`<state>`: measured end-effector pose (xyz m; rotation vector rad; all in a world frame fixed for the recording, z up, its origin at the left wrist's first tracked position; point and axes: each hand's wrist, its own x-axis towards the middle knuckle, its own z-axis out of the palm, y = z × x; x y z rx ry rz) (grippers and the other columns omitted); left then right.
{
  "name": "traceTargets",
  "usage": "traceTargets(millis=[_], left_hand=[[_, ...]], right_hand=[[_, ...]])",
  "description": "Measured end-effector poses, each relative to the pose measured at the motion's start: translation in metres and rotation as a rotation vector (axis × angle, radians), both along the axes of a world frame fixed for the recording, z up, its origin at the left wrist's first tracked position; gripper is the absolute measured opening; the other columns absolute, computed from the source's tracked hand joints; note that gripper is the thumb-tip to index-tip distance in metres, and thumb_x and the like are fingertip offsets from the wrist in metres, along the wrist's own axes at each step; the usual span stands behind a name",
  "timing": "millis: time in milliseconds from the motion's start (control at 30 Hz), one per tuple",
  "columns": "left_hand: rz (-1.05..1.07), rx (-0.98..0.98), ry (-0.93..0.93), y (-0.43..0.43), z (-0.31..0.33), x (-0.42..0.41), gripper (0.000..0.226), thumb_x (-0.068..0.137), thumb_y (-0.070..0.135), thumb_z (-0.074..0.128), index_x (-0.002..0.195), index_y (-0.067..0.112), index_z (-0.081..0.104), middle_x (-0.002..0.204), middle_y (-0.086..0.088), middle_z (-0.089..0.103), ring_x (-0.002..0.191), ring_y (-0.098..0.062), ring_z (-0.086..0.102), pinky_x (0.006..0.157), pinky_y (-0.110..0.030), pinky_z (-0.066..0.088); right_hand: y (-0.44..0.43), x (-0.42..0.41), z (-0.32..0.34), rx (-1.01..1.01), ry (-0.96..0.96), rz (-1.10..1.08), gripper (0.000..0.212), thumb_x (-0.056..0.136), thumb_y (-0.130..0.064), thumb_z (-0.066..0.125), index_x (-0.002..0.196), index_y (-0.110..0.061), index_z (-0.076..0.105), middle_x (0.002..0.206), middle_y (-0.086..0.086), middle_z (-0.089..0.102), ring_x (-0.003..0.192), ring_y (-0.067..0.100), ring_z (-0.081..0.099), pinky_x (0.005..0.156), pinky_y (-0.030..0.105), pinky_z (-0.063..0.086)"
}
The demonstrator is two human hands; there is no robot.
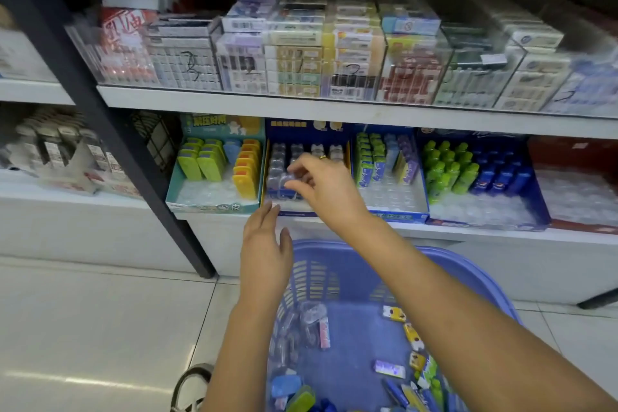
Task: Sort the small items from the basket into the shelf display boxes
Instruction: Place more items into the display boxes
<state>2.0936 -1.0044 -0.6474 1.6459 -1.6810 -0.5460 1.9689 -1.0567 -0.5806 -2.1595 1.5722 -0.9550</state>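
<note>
A purple plastic basket (475, 278) sits below the shelf, holding several small packets: clear ones, yellow ones, a purple one, blue and green ones. My right hand (321, 187) reaches into the dark blue display box (301, 211) on the lower shelf, fingers pinched on a small clear packet (288, 181) among rows of like packets. My left hand (266, 244) hovers flat with fingers together, just under that box's front edge and above the basket's left rim. It holds nothing.
A teal box (214, 204) with green, blue and yellow cases stands left of the blue box. Further right are a box of green and purple packs (394, 214) and a box of green and blue bottles (481, 221). Clear bins of boxed goods (301, 57) fill the upper shelf.
</note>
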Motion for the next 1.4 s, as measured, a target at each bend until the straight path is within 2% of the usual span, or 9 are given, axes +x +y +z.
traceTargets(millis=[433, 600, 733, 800, 933, 1000, 1167, 1300, 1400], left_hand=[[0.046, -0.119, 0.097, -0.009, -0.006, 0.015, 0.036, 0.091, 0.002, 0.052, 0.127, 0.004, 0.057, 0.132, -0.006, 0.053, 0.118, -0.015, 0.049, 0.089, 0.008, 0.018], [-0.013, -0.072, 0.040, -0.003, 0.003, 0.016, 0.038, 0.092, 0.005, 0.052, 0.131, 0.003, 0.055, 0.137, -0.009, 0.051, 0.123, -0.020, 0.049, 0.100, -0.010, 0.028], [-0.070, -0.008, 0.025, 0.012, -0.004, 0.009, 0.030, 0.086, 0.001, 0.056, 0.115, 0.005, 0.063, 0.116, -0.012, 0.059, 0.101, -0.026, 0.060, 0.091, -0.032, 0.047], [-0.235, 0.222, -0.105, 0.022, -0.017, -0.003, 0.028, 0.081, 0.003, 0.062, 0.109, 0.006, 0.065, 0.109, -0.013, 0.064, 0.100, -0.027, 0.062, 0.084, -0.030, 0.046], [-0.671, 0.854, -0.576, 0.058, -0.065, -0.033, 0.061, 0.075, 0.025, 0.078, 0.128, 0.007, 0.053, 0.129, -0.008, 0.057, 0.115, -0.026, 0.056, 0.092, -0.031, 0.045], [-0.791, 1.003, -0.801, 0.077, -0.093, -0.039, 0.073, 0.072, 0.031, 0.081, 0.131, 0.005, 0.048, 0.133, -0.012, 0.053, 0.118, -0.028, 0.054, 0.095, -0.035, 0.047], [-0.911, 0.929, -1.190, 0.102, -0.140, -0.037, 0.077, 0.078, 0.033, 0.076, 0.135, -0.002, 0.039, 0.137, -0.018, 0.039, 0.127, -0.033, 0.041, 0.104, -0.049, 0.039], [-1.008, 0.792, -1.144, 0.099, -0.160, -0.038, 0.062, 0.084, 0.024, 0.069, 0.134, -0.001, 0.041, 0.136, -0.019, 0.040, 0.125, -0.033, 0.041, 0.099, -0.042, 0.037], [-1.067, 0.888, -1.048, 0.091, -0.170, -0.032, 0.055, 0.083, 0.020, 0.071, 0.129, 0.000, 0.050, 0.133, -0.019, 0.049, 0.118, -0.035, 0.050, 0.097, -0.040, 0.039]], right_hand=[[-0.019, 0.029, -0.013, 0.090, 0.269, 0.027, 0.020, 0.089, -0.022, 0.060, 0.097, -0.003, 0.065, 0.098, 0.015, 0.065, 0.092, 0.029, 0.059, 0.079, 0.039, 0.047], [-0.018, 0.028, 0.003, 0.100, 0.489, 0.091, 0.026, 0.093, -0.021, 0.052, 0.110, -0.006, 0.065, 0.114, 0.014, 0.059, 0.103, 0.029, 0.057, 0.084, 0.035, 0.046], [0.026, -0.006, -0.020, 0.150, 0.331, 0.030, 0.026, 0.089, -0.023, 0.061, 0.111, -0.010, 0.062, 0.113, 0.011, 0.055, 0.094, 0.027, 0.058, 0.083, 0.034, 0.044], [0.060, -0.031, -0.057, 0.357, 0.388, 0.040, 0.025, 0.085, -0.024, 0.064, 0.108, -0.012, 0.062, 0.111, 0.011, 0.058, 0.101, 0.028, 0.058, 0.085, 0.032, 0.043], [0.137, -0.061, -0.153, 1.033, 0.625, 0.207, 0.084, 0.075, -0.034, 0.077, 0.141, -0.014, 0.031, 0.137, 0.013, 0.042, 0.118, 0.031, 0.050, 0.089, 0.036, 0.044], [0.162, -0.064, -0.193, 1.152, 0.595, 0.250, 0.096, 0.070, -0.037, 0.080, 0.145, -0.018, 0.022, 0.140, 0.012, 0.036, 0.119, 0.032, 0.049, 0.090, 0.038, 0.045], [0.181, -0.047, -0.242, 1.118, 0.491, 0.315, 0.087, 0.063, -0.039, 0.082, 0.132, -0.017, 0.034, 0.130, 0.014, 0.042, 0.115, 0.034, 0.050, 0.091, 0.041, 0.046], [0.176, -0.034, -0.264, 1.141, 0.375, 0.341, 0.085, 0.059, -0.036, 0.085, 0.130, -0.017, 0.042, 0.130, 0.009, 0.047, 0.116, 0.029, 0.052, 0.096, 0.039, 0.046], [0.167, -0.035, -0.275, 1.189, 0.374, 0.409, 0.068, 0.062, -0.030, 0.085, 0.122, -0.019, 0.056, 0.123, 0.007, 0.060, 0.107, 0.026, 0.059, 0.092, 0.034, 0.049]])
